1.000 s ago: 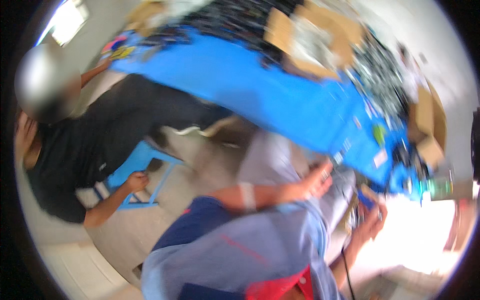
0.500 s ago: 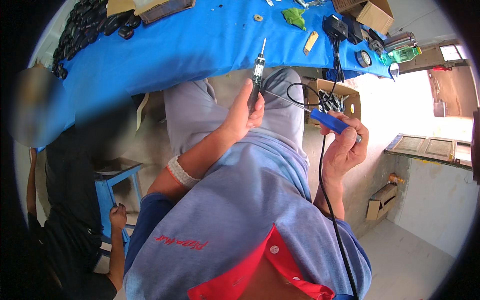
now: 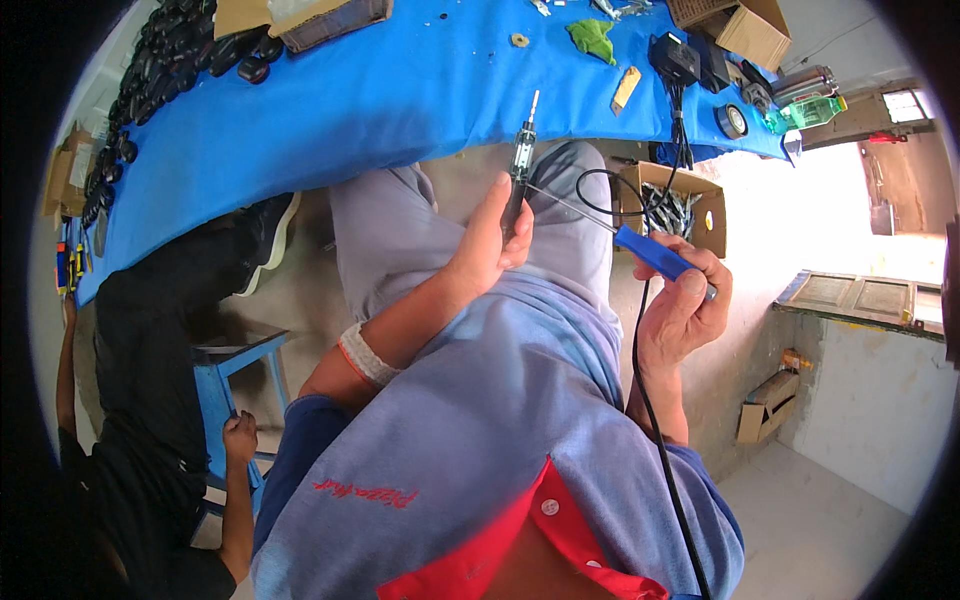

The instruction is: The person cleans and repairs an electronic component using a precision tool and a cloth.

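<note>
My left hand (image 3: 492, 240) is wrapped round a slim black device (image 3: 522, 160) with pale inner parts exposed and a thin metal shaft pointing up; I cannot make out its exact kind. My right hand (image 3: 684, 296) grips a screwdriver (image 3: 654, 252) by its blue handle. The screwdriver's thin blade runs up and left to the side of the device, just above my left fingers. Whether its tip touches cannot be made out. Both hands are above my lap, in front of the table edge. A black cable (image 3: 645, 370) hangs beside my right hand.
The blue-covered table (image 3: 400, 90) holds many black shells (image 3: 160, 75), a green cloth (image 3: 594, 40), a tape roll (image 3: 731, 121), a green bottle (image 3: 812, 112) and black adapters (image 3: 675, 58). An open carton (image 3: 705, 210) of parts stands below. A co-worker (image 3: 150, 350) sits left by a blue stool (image 3: 240, 360).
A large blurred shape at the left has gone, uncovering the co-worker's leg and shoe. My hands shift only slightly in the picture; the screwdriver blade stays at the device's side.
</note>
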